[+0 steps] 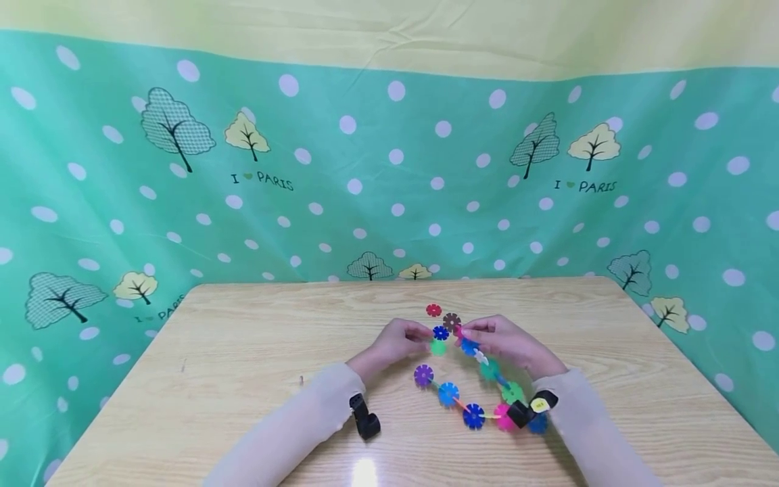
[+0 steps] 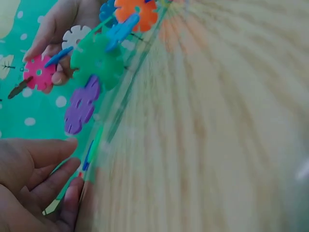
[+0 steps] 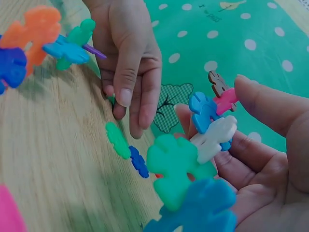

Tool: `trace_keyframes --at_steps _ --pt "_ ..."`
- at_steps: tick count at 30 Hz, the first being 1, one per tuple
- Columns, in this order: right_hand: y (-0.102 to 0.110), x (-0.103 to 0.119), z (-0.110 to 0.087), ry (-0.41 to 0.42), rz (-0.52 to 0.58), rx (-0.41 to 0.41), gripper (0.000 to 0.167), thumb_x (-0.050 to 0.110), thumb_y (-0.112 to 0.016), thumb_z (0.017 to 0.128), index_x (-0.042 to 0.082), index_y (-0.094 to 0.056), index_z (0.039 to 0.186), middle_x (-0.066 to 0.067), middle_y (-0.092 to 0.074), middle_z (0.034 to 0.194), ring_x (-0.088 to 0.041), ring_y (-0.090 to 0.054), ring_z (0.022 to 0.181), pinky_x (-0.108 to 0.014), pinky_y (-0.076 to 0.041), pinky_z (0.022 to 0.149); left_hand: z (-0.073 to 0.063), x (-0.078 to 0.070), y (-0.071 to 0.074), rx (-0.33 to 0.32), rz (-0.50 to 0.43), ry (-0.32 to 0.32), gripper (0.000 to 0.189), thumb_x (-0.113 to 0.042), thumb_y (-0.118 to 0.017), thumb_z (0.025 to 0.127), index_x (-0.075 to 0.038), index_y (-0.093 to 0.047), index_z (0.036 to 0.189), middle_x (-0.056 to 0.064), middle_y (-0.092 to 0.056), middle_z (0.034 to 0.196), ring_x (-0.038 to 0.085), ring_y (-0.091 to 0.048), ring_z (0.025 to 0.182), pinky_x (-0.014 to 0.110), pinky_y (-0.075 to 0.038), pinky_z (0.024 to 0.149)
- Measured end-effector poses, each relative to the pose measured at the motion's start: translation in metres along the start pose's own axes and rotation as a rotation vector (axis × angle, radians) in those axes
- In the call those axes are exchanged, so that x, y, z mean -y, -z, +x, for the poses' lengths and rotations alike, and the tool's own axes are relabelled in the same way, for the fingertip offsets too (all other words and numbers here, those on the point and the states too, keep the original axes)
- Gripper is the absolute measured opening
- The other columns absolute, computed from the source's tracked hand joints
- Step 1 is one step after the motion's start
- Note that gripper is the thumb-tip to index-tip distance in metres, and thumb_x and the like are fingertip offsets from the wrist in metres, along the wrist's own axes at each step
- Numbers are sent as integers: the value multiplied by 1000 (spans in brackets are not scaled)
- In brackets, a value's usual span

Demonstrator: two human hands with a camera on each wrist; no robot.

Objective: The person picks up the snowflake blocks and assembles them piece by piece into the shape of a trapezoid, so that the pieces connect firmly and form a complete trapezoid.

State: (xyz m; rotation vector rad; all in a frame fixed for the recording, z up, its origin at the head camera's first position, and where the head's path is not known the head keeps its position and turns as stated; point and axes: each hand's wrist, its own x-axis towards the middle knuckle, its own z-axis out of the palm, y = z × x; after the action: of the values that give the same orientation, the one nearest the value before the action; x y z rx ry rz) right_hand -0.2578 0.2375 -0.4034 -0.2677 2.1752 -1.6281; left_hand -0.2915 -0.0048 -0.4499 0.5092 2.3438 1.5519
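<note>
A chain of slotted plastic snowflake discs in several colours curves over the wooden table. My right hand (image 1: 502, 341) pinches the pink disc (image 3: 225, 100) near one end of it, thumb on its edge. A brown disc (image 3: 218, 83) is joined beyond the pink one; a blue disc (image 3: 203, 112) and a white disc (image 3: 216, 138) follow on the other side. The other end is a purple disc (image 1: 423, 375). My left hand (image 1: 398, 341) has loosely extended fingers (image 3: 145, 99) and holds nothing. Close by its fingertips lie a green disc (image 3: 117, 140) and a dark blue disc (image 3: 138, 162).
A loose red disc (image 1: 433, 310) lies farther back on the table (image 1: 255, 379). Behind the table's far edge hangs a green dotted curtain (image 1: 328, 223) printed with trees. The near part of the chain, with a dark blue disc (image 1: 473, 416), runs beneath the right wrist.
</note>
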Motion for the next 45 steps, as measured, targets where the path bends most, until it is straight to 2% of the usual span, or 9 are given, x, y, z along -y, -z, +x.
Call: trace_keyframes --at_steps 4,10,15,21,26,30,33,40,45 --pt "3 -2 0 9 50 -1 49 28 -63 91 -11 -56 119 -4 -70 98 -8 -62 84 -20 -52 74 0 -1 -4 -17 13 24 28 -7 -75 76 -12 -71 104 -1 -67 92 14 -57 82 26 -51 71" --pt "6 -3 0 21 105 17 48 22 -60 93 -13 -48 124 -5 -69 104 -8 -62 92 -21 -52 81 -2 -2 -6 -39 54 17 26 -8 -76 76 -13 -72 102 -4 -66 89 12 -57 81 26 -50 72" --pt "6 -2 -1 41 163 30 48 16 -58 93 -13 -42 128 -5 -66 106 -7 -61 90 -20 -52 75 -2 -4 -7 -55 123 -20 26 -10 -78 75 -13 -73 100 -3 -68 91 10 -56 80 25 -49 73" --pt "8 -1 -2 37 160 37 36 14 -60 92 -6 -51 119 -1 -62 100 -8 -59 85 -21 -51 68 0 -8 -13 -92 214 -76 24 -10 -80 71 -11 -74 95 0 -71 94 7 -54 72 23 -47 68" --pt "10 -1 -1 39 151 30 26 17 -59 93 0 -57 112 2 -66 99 -8 -59 86 -21 -51 68 0 -11 -16 -100 243 -61 25 -9 -81 69 -13 -74 93 -1 -70 92 8 -55 71 22 -47 67" --pt "12 -2 0 38 74 -2 21 24 -57 95 6 -63 104 3 -69 95 -8 -60 85 -25 -52 72 0 -11 -14 -78 229 -45 30 -3 -80 68 -13 -73 95 -2 -69 92 9 -55 75 22 -49 70" --pt "11 -3 0 50 5 -36 26 27 -57 95 4 -66 101 3 -70 92 -9 -60 82 -26 -51 72 -1 -9 -9 -54 205 -32 34 0 -80 67 -12 -72 98 -3 -66 88 10 -55 76 21 -49 70" --pt "8 0 -1 99 -36 -92 29 15 -58 94 -12 -62 104 -4 -68 88 -9 -59 74 -24 -53 70 -3 -3 7 -33 159 -14 26 -1 -78 70 -9 -71 94 -1 -63 82 12 -56 75 23 -50 69" --pt "1 3 -1 91 -25 -122 26 10 -59 92 -13 -60 105 -4 -67 85 -10 -61 72 -24 -55 68 -8 1 17 -23 103 1 15 -3 -73 76 -6 -68 90 2 -61 81 14 -55 74 24 -50 66"
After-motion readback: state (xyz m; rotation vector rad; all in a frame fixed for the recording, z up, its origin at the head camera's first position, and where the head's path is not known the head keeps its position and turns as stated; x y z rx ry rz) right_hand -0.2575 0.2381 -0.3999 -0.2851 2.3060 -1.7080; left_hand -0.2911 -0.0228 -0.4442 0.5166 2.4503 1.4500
